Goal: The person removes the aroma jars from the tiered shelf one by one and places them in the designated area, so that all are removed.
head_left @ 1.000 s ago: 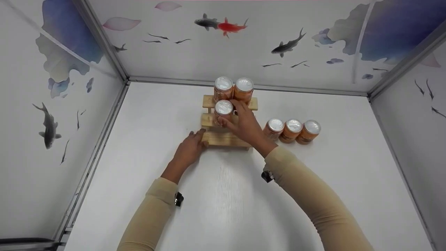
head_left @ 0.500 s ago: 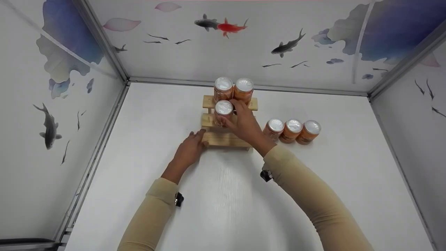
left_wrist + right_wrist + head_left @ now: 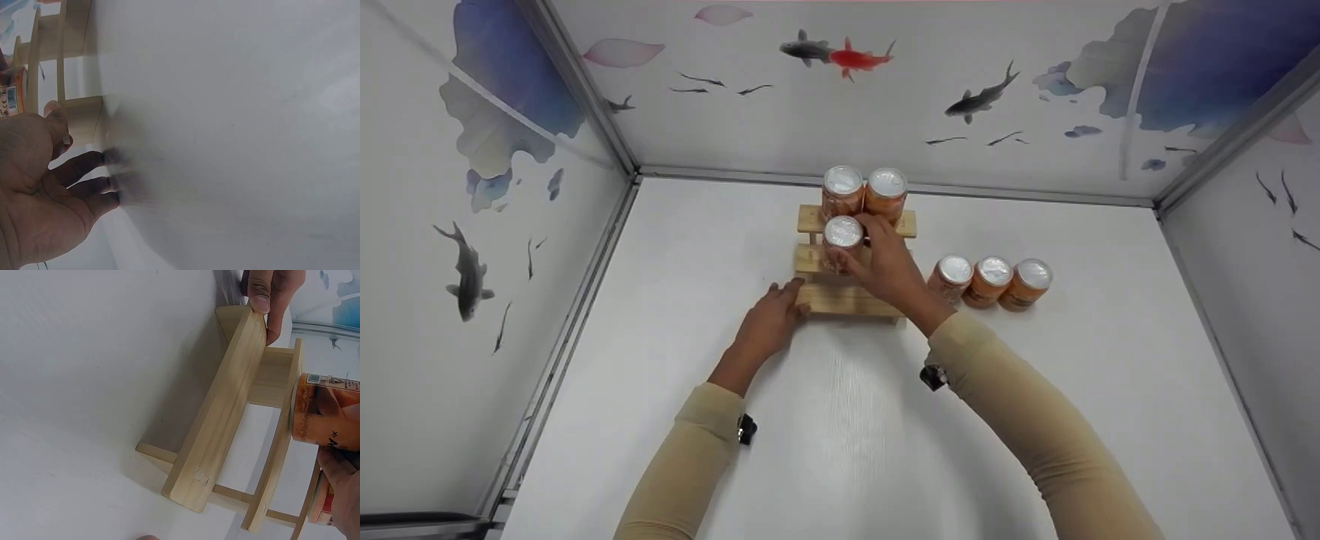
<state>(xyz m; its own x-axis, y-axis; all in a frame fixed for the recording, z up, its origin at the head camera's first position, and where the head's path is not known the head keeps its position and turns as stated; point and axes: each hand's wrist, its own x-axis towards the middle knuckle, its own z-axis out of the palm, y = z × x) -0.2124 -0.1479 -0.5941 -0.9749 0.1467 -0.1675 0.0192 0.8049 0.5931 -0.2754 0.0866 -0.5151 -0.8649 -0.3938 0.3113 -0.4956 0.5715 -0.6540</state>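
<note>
A three-step wooden rack [image 3: 847, 300] stands at the back of the white table. My right hand [image 3: 891, 262] grips an orange-labelled can [image 3: 844, 232] with a silvery top, upright on the left part of the middle step. The right wrist view shows that can's base [image 3: 298, 410] right at the step's board. At the rack's front left corner is my left hand [image 3: 769, 321]; its thumb and forefinger pinch the end of the lowest step, as the right wrist view shows. Its other fingers reach down to the tabletop in the left wrist view.
Two matching cans, a left one [image 3: 842, 191] and a right one [image 3: 886, 193], stand on the top step. A row of three more, the middle can [image 3: 991, 281] among them, is on the table right of the rack. Fish-patterned panels [image 3: 900, 97] enclose the table.
</note>
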